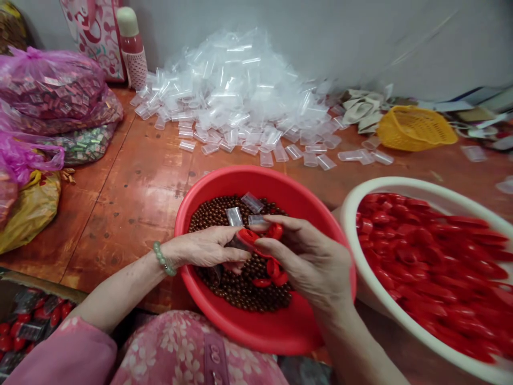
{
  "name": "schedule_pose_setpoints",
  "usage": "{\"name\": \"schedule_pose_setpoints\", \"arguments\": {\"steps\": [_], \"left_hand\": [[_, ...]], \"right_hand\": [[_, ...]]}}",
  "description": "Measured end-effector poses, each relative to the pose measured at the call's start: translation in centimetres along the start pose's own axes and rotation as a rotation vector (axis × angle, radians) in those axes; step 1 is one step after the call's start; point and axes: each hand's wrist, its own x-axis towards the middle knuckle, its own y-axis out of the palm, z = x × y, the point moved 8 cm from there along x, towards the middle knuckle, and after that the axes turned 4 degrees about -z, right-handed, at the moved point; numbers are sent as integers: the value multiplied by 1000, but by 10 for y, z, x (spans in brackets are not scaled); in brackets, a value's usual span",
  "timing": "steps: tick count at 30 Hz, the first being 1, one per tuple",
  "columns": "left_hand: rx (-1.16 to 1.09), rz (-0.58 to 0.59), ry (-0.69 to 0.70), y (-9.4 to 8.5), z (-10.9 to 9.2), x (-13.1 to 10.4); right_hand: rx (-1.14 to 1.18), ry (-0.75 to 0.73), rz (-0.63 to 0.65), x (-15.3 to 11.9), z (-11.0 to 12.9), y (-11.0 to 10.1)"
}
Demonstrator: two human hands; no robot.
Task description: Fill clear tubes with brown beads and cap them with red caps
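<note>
My left hand [214, 247], with a green bead bracelet on the wrist, is closed round a clear plastic tube [239, 243], mostly hidden by the fingers. My right hand [316, 262] pinches a red plastic cap [262, 247] at the tube's end. Whether the cap is seated on the tube I cannot tell. Both hands are over a red basin [256, 174] holding many small brown balls [256, 297]. Several loose red caps [274, 270] show below my right fingers. More clear tubes [252, 202] lie on the balls.
A heap of clear tubes [240, 101] covers the back of the wooden table [136, 214]. To the right stand a white tub [352, 224] full of red pieces and a yellow basket [417, 128]. Filled pink bags [52, 91] and a bottle [132, 51] are at the left.
</note>
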Motion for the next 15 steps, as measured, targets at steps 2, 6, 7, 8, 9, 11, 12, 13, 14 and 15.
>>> {"name": "schedule_pose_setpoints", "arguments": {"steps": [2,6,7,8,9,11,12,13,14,15], "left_hand": [[52,2,60,-1,-5,0],[118,-15,119,-5,-5,-1],[92,-23,96,-6,-1,-1],[54,-32,66,-6,3,0],[11,-47,48,-7,6,0],[-50,-94,55,-9,8,1],[-60,-116,66,-10,8,2],[-57,-132,79,-10,7,2],[-48,-141,89,-10,5,2],[-38,-143,93,-11,4,2]], "right_hand": [[-206,-195,66,-4,15,11],[-428,-374,200,-12,26,34],[-473,-375,205,-12,26,38],[-519,-380,198,-13,26,41],[-569,-393,181,-13,27,43],[-668,-442,130,-13,32,47],[-705,-468,108,-13,34,49],[-730,-492,93,-12,36,51],[-745,-514,83,-12,38,53],[-753,-535,77,-11,40,54]]}}
